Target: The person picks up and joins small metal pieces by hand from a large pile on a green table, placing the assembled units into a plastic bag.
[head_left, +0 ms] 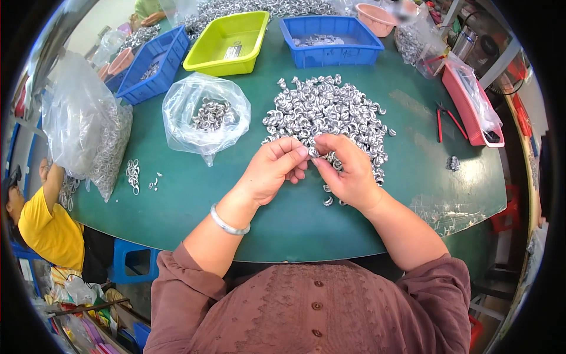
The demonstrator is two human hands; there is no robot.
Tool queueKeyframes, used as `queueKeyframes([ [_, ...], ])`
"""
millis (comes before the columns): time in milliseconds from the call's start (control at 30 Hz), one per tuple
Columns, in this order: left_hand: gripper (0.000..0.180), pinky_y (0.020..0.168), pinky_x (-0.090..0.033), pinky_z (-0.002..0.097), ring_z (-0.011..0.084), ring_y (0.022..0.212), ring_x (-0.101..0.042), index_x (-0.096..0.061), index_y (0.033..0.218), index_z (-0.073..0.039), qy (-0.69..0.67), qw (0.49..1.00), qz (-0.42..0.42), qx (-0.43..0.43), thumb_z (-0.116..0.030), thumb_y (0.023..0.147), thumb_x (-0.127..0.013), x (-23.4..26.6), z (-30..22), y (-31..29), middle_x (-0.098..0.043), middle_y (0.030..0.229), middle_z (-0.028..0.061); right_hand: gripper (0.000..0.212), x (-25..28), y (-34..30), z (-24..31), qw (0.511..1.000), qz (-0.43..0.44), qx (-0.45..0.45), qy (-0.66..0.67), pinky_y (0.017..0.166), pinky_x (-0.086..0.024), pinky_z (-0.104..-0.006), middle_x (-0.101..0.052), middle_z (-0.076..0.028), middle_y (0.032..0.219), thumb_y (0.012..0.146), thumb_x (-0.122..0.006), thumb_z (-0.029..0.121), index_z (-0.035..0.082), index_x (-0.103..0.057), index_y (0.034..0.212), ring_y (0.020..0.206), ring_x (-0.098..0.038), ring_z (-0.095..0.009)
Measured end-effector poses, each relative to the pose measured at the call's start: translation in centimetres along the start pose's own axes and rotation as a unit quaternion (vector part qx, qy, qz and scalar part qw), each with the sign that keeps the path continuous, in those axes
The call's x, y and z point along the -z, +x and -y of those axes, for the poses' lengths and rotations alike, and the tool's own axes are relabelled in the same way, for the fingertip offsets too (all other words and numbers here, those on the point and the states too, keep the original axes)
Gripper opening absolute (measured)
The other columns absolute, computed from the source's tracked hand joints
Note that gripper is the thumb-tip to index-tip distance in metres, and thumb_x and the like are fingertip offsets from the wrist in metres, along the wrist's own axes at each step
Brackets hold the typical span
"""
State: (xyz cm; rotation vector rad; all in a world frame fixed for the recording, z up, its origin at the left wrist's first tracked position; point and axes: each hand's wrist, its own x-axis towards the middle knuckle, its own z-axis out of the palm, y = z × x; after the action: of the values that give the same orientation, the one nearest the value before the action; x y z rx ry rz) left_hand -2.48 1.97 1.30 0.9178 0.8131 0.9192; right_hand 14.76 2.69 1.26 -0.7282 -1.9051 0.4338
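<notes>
My left hand (271, 171) and my right hand (351, 174) meet at the near edge of a heap of small silver curved metal pieces (324, 109). Between their thumbs and fingertips they pinch one small silver metal piece (313, 152), part of it covered by the fingers. Its exact kind is too small to make out. A few loose pieces lie on the green table (277, 224) under my right hand. Left of the heap, a clear plastic bag (177, 121) stands open with several silver pieces (213, 115) inside.
Blue tray (333, 56), yellow-green tray (203, 62) and another blue tray (132, 88) line the back. A full clear bag (109, 141) stands left, near a person in yellow (53, 224). Red-handled pliers (440, 125) and a pink bin (463, 109) lie right.
</notes>
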Motion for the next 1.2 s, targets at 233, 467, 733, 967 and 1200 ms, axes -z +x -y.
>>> queueKeyframes([
  [233,0.006,0.054,-0.042,0.0195,0.0081,0.060,-0.051,-0.055,0.084,-0.006,0.022,0.998,-0.042,-0.045,-0.011,0.084,-0.053,-0.2,0.0,-0.2,-0.056,0.069,0.0008,0.036,-0.2,0.0,-0.1,0.999,0.016,-0.014,0.034,0.064,-0.047,-0.0308,-0.057,-0.010,0.082,0.067,-0.062,-0.004,0.002,-0.052,0.101,0.074,-0.059,-0.023],
  [467,0.007,0.055,-0.043,0.0204,0.0096,0.063,-0.053,-0.055,0.085,-0.005,-0.009,0.999,-0.030,-0.031,-0.010,0.085,-0.052,-0.3,0.1,-0.1,-0.056,0.072,0.0025,0.035,-0.1,0.0,0.0,0.999,0.023,-0.034,0.033,0.063,-0.047,-0.0303,-0.057,-0.009,0.081,0.068,-0.061,-0.005,0.002,-0.052,0.101,0.073,-0.058,-0.022],
  [733,0.008,0.063,-0.049,0.0235,0.0116,0.072,-0.058,-0.054,0.090,-0.003,0.011,0.998,-0.018,-0.063,-0.009,0.086,-0.050,-0.4,0.9,0.0,-0.058,0.081,0.0041,0.036,-0.1,-0.1,0.1,0.999,0.018,-0.034,0.035,0.063,-0.047,-0.0301,-0.057,-0.009,0.082,0.067,-0.061,-0.006,0.002,-0.052,0.100,0.073,-0.058,-0.022],
  [967,0.009,0.063,-0.048,0.0235,0.0119,0.071,-0.058,-0.054,0.091,-0.003,-0.036,0.998,0.000,-0.043,-0.009,0.086,-0.050,-0.1,0.9,0.0,-0.059,0.082,0.0047,0.035,-0.1,0.0,0.1,0.999,0.017,-0.032,0.040,0.064,-0.048,-0.0292,-0.057,-0.009,0.084,0.067,-0.060,-0.007,0.002,-0.053,0.100,0.074,-0.058,-0.022],
  [1200,0.010,0.064,-0.048,0.0234,0.0116,0.072,-0.057,-0.053,0.093,-0.001,0.000,0.996,-0.016,-0.087,-0.008,0.085,-0.051,-0.3,1.2,0.1,-0.058,0.082,0.0050,0.035,-0.2,-0.1,-0.1,0.999,0.006,-0.030,0.041,0.063,-0.049,-0.0286,-0.058,-0.010,0.083,0.068,-0.059,-0.008,0.002,-0.053,0.100,0.074,-0.059,-0.021],
])
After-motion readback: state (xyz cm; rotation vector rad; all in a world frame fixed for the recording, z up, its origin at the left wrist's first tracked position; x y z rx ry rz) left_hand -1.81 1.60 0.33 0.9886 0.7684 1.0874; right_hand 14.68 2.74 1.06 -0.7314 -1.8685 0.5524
